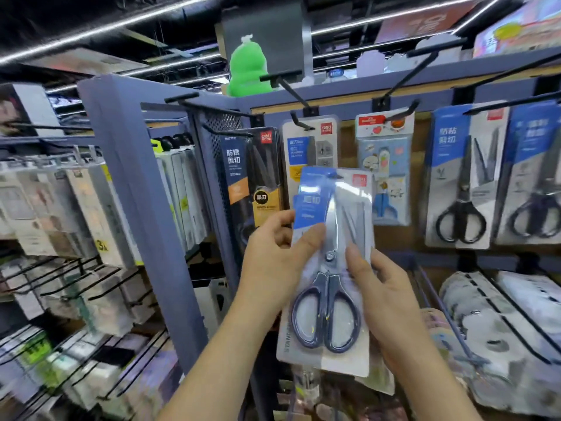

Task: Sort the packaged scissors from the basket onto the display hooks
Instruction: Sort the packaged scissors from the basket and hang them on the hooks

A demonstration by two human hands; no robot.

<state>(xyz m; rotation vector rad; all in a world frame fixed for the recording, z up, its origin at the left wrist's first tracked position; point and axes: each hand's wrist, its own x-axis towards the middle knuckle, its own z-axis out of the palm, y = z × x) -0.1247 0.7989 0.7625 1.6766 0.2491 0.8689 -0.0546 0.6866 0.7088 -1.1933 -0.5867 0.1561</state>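
**A:** Where's the scissors pack [331, 299]?

**B:** Close in, upright, in front of the display. The left hand [273, 250] pinches its left edge, thumb on the front. The right hand [385, 296] does likewise on the right, so each grip is clamped on it.

**A:** How to hang it well?

**B:** Match first: the navy-handled pack [534, 177] far right looks alike. Keep the top hole clear, line it up with that hook [516, 103], and slide it straight on.

Green plush toy [247, 68] atop blue shelf unit [136, 192]; pale boxed packs [60, 208] hang left, blurred, possibly stationery
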